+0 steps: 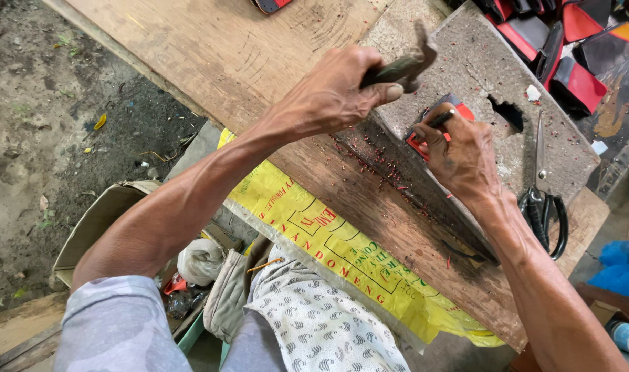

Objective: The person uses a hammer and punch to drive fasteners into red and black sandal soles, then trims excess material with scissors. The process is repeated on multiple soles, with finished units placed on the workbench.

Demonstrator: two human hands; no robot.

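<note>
Hammer (405, 63), one, raised in left hand (335, 93), grip closed round handle. Right hand (459, 151) pinches one punch (439, 119) upright on one red piece (435, 127). One pair scissors (543, 200) on surface (259, 55).

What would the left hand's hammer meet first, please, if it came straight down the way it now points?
Most likely the punch that the right hand holds on the red piece. The hammer in the left hand hangs just above it, though depth is unclear.
</note>
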